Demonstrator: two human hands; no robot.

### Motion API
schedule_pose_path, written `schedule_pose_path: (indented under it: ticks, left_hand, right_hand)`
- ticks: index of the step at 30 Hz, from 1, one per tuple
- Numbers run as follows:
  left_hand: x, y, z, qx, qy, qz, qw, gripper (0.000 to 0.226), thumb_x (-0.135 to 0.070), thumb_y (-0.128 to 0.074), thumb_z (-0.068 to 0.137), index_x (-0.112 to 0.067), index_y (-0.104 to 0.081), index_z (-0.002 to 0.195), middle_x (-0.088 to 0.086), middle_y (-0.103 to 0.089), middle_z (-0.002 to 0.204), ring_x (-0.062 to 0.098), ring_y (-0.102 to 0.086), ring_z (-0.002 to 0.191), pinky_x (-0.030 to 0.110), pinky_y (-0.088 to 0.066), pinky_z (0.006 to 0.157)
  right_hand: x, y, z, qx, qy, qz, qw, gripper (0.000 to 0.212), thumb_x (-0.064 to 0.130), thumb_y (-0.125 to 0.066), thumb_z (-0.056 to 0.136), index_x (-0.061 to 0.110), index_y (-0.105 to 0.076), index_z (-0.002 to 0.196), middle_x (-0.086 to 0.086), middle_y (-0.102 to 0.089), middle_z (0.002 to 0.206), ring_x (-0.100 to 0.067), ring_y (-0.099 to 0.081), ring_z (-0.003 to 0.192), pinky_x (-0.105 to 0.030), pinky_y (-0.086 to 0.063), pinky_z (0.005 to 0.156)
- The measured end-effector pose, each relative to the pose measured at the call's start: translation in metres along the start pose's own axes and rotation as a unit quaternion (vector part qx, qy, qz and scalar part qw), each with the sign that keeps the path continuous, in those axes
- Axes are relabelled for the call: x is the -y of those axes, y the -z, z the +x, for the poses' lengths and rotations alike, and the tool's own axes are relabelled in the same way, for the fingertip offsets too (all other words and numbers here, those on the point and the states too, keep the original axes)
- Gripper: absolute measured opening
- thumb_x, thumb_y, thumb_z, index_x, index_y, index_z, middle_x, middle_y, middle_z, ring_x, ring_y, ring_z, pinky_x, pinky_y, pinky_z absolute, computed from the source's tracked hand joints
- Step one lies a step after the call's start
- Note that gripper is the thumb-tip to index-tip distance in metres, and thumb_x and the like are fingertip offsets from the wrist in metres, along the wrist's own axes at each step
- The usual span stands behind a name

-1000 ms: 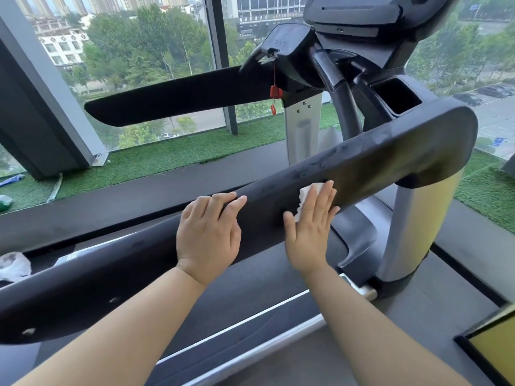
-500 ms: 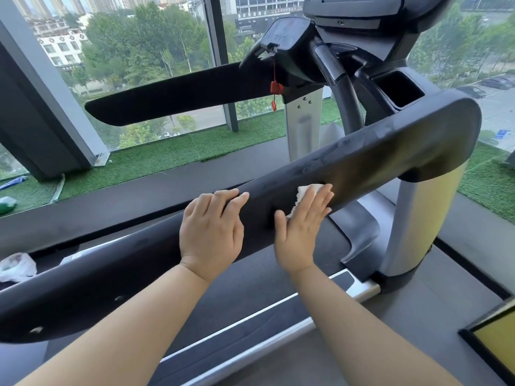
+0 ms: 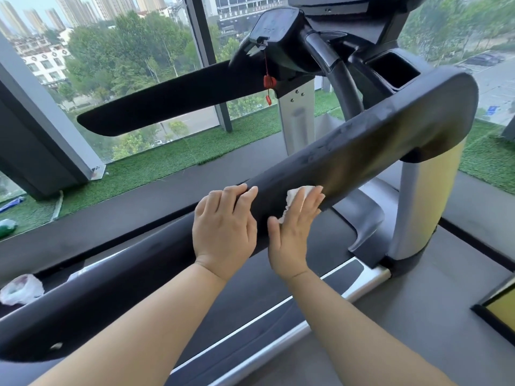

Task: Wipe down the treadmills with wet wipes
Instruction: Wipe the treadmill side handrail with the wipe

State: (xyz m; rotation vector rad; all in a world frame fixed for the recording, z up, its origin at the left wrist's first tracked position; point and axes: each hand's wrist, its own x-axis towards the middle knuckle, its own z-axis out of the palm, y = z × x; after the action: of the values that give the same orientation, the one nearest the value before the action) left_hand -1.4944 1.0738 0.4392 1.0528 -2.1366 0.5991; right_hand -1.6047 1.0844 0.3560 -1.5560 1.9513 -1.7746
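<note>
Head view: we look down over two bare forearms that reach forward to a treadmill (image 3: 426, 201) beside a large window (image 3: 133, 62).
Left hand (image 3: 225, 229): palm down on the side of the near black handrail (image 3: 362, 151), fingers together and laid against it, tips at its top edge. We see nothing held; the hand is relaxed, resting on the rail.
Right hand (image 3: 292, 232): just beside the left, flat, fingers straight and close together, thumb spread to the left. It presses the wipe against the rail rather than clutching it.
Wipe (image 3: 296, 191): white, crumpled, trapped between the right fingers and the handrail, with only its upper and left edges showing.
Arms: both slant up from the bottom edge, wrists nearly straight, the right forearm crossing over the treadmill's side strip.
Handrail surface: we see dull, streaky patches to the right of the wipe.
Nearby: a red clip (image 3: 269, 82) hangs on a cord from the console; a plastic bag (image 3: 21, 288) lies at the far left; green turf (image 3: 167, 162) runs along the glass.
</note>
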Motion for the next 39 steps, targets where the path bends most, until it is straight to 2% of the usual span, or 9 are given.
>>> schedule_pose_path:
  ticks: [3, 7, 10, 15, 21, 25, 30, 36, 39]
  left_hand:
    - [0.000, 0.000, -0.001, -0.005, -0.005, -0.005, 1.000, 0.039, -0.019, -0.042, 0.083, -0.013, -0.067, 0.111, 0.004, -0.065, 0.106, 0.022, -0.045, 0.092, 0.035, -0.036, 0.084]
    - [-0.002, 0.000, 0.001, 0.005, 0.000, -0.001, 1.000, 0.039, -0.020, -0.041, 0.083, -0.013, -0.068, 0.110, 0.005, -0.065, 0.105, 0.022, -0.044, 0.090, 0.034, -0.035, 0.083]
    - [-0.003, 0.000, 0.002, 0.011, 0.009, 0.008, 1.000, 0.038, -0.020, -0.040, 0.082, -0.013, -0.068, 0.107, 0.004, -0.064, 0.102, 0.022, -0.043, 0.089, 0.034, -0.034, 0.083]
    - [-0.003, 0.000, 0.000, -0.003, 0.001, 0.012, 1.000, 0.037, -0.019, -0.041, 0.083, -0.013, -0.066, 0.109, 0.005, -0.064, 0.103, 0.024, -0.045, 0.089, 0.035, -0.036, 0.082]
    - [-0.001, -0.002, 0.000, -0.018, -0.014, 0.019, 1.000, 0.033, -0.018, -0.041, 0.084, -0.015, -0.057, 0.112, 0.006, -0.063, 0.104, 0.025, -0.046, 0.088, 0.036, -0.035, 0.082]
    - [-0.001, -0.002, -0.001, -0.027, -0.013, 0.023, 0.999, 0.032, -0.018, -0.042, 0.084, -0.017, -0.055, 0.113, 0.005, -0.063, 0.105, 0.025, -0.046, 0.089, 0.035, -0.036, 0.082]
    - [-0.002, -0.002, -0.001, -0.020, -0.011, 0.032, 0.999, 0.031, -0.018, -0.042, 0.084, -0.017, -0.054, 0.113, 0.005, -0.063, 0.105, 0.025, -0.047, 0.089, 0.036, -0.037, 0.082]
    - [-0.003, -0.002, 0.000, -0.015, -0.010, 0.036, 0.999, 0.031, -0.018, -0.042, 0.084, -0.018, -0.053, 0.113, 0.005, -0.063, 0.105, 0.024, -0.046, 0.090, 0.035, -0.035, 0.082]
    - [-0.003, -0.001, 0.001, -0.006, -0.005, 0.039, 0.999, 0.031, -0.019, -0.042, 0.083, -0.017, -0.053, 0.113, 0.005, -0.063, 0.105, 0.025, -0.045, 0.089, 0.036, -0.035, 0.081]
  right_hand:
    - [-0.009, 0.001, -0.012, 0.033, 0.044, -0.023, 0.998, 0.065, 0.059, -0.010, 0.098, 0.030, 0.019, 0.149, -0.011, 0.019, 0.153, -0.015, 0.028, 0.142, -0.030, 0.021, 0.113]
    - [-0.015, 0.022, 0.030, -0.024, -0.095, 0.064, 0.993, 0.059, 0.051, -0.019, 0.094, 0.034, 0.014, 0.140, 0.004, 0.028, 0.150, -0.006, 0.027, 0.138, -0.031, 0.020, 0.114]
    - [-0.004, 0.023, 0.038, -0.050, -0.180, 0.128, 0.974, 0.064, 0.044, -0.023, 0.090, 0.033, 0.017, 0.137, -0.002, 0.027, 0.154, -0.007, 0.025, 0.139, -0.033, 0.018, 0.114]
    - [0.000, 0.015, -0.005, 0.051, -0.082, 0.072, 0.993, 0.068, 0.058, -0.012, 0.089, 0.030, 0.029, 0.136, 0.005, 0.041, 0.144, -0.007, 0.037, 0.136, -0.024, 0.024, 0.110]
    - [-0.005, 0.048, 0.066, -0.044, -0.249, 0.171, 0.952, 0.069, 0.041, -0.022, 0.096, 0.016, 0.016, 0.149, -0.003, 0.027, 0.155, -0.008, 0.024, 0.141, -0.033, 0.016, 0.115]
    - [0.000, 0.036, 0.035, -0.006, -0.233, 0.221, 0.947, 0.061, 0.045, -0.017, 0.090, 0.035, 0.012, 0.143, 0.007, 0.024, 0.156, 0.002, 0.027, 0.138, -0.032, 0.015, 0.115]
    - [-0.004, 0.038, 0.037, 0.007, -0.271, 0.250, 0.929, 0.064, 0.036, -0.023, 0.100, 0.024, 0.015, 0.150, 0.020, 0.022, 0.151, 0.006, 0.020, 0.138, -0.035, 0.009, 0.118]
    - [-0.001, 0.045, 0.056, -0.043, -0.352, 0.336, 0.872, 0.063, 0.033, -0.025, 0.102, 0.025, 0.014, 0.150, 0.014, 0.021, 0.156, -0.003, 0.005, 0.145, -0.026, -0.012, 0.116]
    - [0.021, 0.031, 0.013, 0.046, -0.341, 0.340, 0.875, 0.066, 0.039, -0.024, 0.103, 0.028, 0.026, 0.145, 0.022, 0.029, 0.149, 0.031, -0.007, 0.124, -0.003, -0.018, 0.100]
